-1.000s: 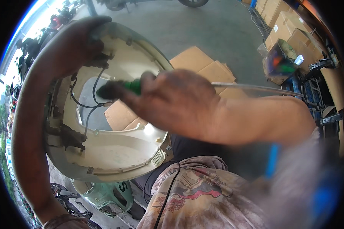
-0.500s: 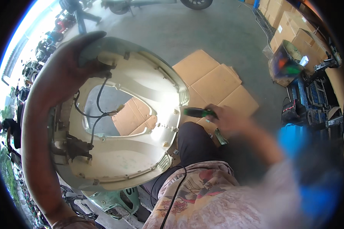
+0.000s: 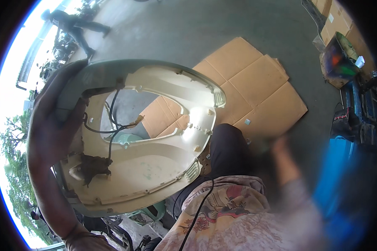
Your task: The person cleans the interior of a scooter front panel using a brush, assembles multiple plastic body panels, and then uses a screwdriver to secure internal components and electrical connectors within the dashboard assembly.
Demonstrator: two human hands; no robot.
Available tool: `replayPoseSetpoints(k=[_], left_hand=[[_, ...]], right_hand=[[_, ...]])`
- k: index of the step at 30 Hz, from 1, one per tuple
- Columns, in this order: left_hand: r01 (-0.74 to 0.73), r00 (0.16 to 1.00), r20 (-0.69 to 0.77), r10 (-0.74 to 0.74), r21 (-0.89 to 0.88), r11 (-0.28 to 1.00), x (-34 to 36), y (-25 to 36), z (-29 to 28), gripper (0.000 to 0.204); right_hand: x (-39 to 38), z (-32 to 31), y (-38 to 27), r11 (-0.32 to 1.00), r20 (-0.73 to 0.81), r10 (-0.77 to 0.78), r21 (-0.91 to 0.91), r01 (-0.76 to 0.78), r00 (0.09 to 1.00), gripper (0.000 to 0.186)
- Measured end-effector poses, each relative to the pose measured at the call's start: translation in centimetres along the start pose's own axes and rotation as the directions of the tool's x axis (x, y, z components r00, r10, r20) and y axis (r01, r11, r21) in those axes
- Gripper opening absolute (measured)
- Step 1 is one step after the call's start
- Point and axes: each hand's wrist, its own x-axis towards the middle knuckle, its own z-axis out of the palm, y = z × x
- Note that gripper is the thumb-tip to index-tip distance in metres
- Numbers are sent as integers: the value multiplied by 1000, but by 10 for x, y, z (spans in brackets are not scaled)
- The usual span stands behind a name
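Panel (image 3: pixel 155 165) in front of the wearer, up off the floor, cream inner side turned toward the head, green outer face away. Left hand (image 3: pixel 60 115) clamps its far-left edge: fingers over the outside, thumb apparently on the inner side. The grip looks chosen to carry the weight one-handed and keep the inside in view. The near vent (image 3: pixel 192 171) overlaps the lap; whether the panel leans on the thigh, cannot tell.

Wires (image 3: pixel 118 126) meet across the panel's opening, so they hang clear of the cream shell. Dark bracket (image 3: pixel 95 167) on the inner side, left end.

Right hand (image 3: pixel 280 145) well apart from the panel, low beyond the knee (image 3: pixel 229 144), near the cardboard (image 3: pixel 259 92). Blurred; finger state and any hold, cannot tell. Cardboard spread flat on the floor, presumably to spare parts from scratches.
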Motion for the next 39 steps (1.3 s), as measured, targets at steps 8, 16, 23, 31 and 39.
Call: replayPoseSetpoints(k=[8,16,23,31,39], left_hand=[[47,986,112,-127,540,840,24,41,9,70],[39,998,20,-57,517,855,23,28,14,63],[-25,995,100,-22,449,893,14,16,22,58],[-76,991,130,24,414,907,35,23,16,54],[-110,982,188,25,459,882,32,17,18,50]], right_hand=[[-20,44,60,949,164,119,-310,-63,979,48],[-22,73,78,745,-19,582,414,-524,813,51],[-70,-43,-44,556,-49,333,817,-154,942,52],[-193,-288,-251,444,426,-716,889,-111,553,51],[-203,-328,-316,516,494,-790,855,-41,362,58]])
